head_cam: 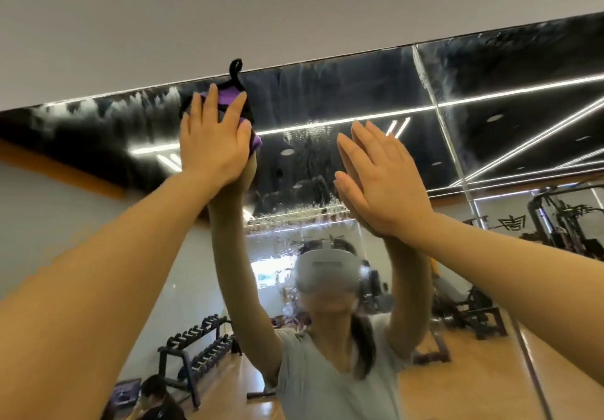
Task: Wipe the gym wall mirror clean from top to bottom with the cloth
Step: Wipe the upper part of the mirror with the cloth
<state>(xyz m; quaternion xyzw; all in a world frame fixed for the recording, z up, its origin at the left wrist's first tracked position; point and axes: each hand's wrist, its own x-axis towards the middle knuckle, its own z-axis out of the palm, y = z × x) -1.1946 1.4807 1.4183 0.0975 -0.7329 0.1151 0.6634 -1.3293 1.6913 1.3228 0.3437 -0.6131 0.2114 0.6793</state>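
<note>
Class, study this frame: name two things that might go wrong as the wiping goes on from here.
1. The left hand presses the cloth with flat fingers, so it may slip free.
2. The bare right hand lies against the wet mirror and may leave smears.

Purple cloth [225,101] with black trim and a black loop poking above the top edge — bunched, pressed flat against the glass. Wall mirror [343,99] streaked and beaded with wet smears along its upper band — vertical seam to the right.
</note>
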